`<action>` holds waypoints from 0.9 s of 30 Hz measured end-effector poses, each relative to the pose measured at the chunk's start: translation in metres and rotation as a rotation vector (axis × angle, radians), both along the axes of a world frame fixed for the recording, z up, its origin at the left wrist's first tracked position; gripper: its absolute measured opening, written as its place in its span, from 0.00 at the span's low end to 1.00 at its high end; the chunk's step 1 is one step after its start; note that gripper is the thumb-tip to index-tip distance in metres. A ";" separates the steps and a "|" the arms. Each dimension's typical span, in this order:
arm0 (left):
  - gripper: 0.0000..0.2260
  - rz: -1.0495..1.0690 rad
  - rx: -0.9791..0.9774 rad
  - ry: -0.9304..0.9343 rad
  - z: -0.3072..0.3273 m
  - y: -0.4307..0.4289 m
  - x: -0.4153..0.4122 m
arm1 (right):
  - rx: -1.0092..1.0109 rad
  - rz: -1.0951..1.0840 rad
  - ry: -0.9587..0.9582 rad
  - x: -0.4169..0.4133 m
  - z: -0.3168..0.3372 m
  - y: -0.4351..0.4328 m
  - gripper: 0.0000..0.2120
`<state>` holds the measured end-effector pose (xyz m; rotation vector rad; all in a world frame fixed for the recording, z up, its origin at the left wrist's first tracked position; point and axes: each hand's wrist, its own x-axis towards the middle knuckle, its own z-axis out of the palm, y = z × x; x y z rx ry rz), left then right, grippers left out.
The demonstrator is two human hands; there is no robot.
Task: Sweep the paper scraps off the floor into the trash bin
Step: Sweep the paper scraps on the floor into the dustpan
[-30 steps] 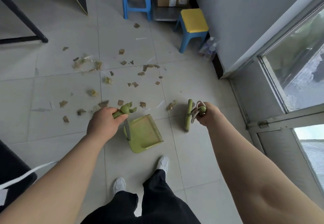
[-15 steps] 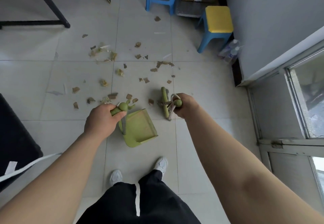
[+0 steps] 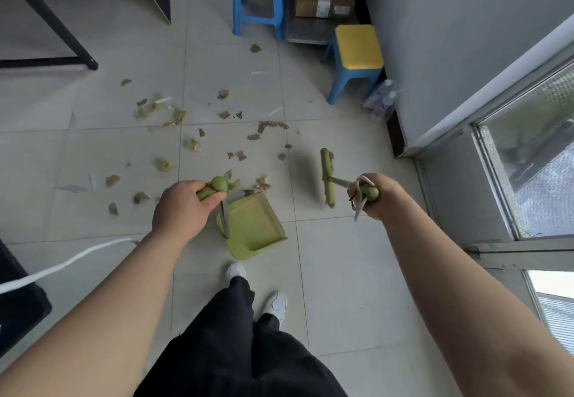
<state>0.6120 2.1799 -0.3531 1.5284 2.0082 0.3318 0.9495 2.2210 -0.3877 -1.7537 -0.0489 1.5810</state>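
Head view: the left hand (image 3: 183,207) grips the handle of the one green plastic dustpan (image 3: 254,225), its tray on the grey tiled floor (image 3: 341,256) and apparently empty. The right hand (image 3: 375,197) grips the handle of the one green broom (image 3: 327,176), whose head is right of the tray. Roughly two dozen brown paper scraps (image 3: 240,155) lie scattered on the far side, so sweeping appears barely begun; no trash bin is visible.

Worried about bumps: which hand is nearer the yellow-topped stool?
Right. The right hand, gripping the broom, is straight in front of the stool; the left hand, gripping the dustpan handle, is farther off to its left.
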 end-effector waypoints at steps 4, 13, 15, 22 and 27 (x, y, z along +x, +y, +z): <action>0.12 -0.005 -0.004 -0.026 0.001 0.020 0.005 | -0.061 0.034 -0.066 0.007 -0.013 0.016 0.11; 0.12 -0.028 -0.032 -0.034 0.005 0.073 -0.003 | -0.030 0.348 -0.198 -0.066 -0.016 0.059 0.09; 0.12 -0.034 -0.036 -0.022 0.009 0.085 -0.005 | -0.023 0.546 -0.309 -0.083 -0.015 0.064 0.07; 0.14 -0.026 -0.044 0.020 0.028 0.122 -0.011 | 0.000 0.779 -0.426 -0.091 -0.001 0.090 0.08; 0.15 0.003 -0.003 0.020 0.035 0.139 -0.012 | 0.054 0.694 -0.432 -0.064 -0.006 0.113 0.09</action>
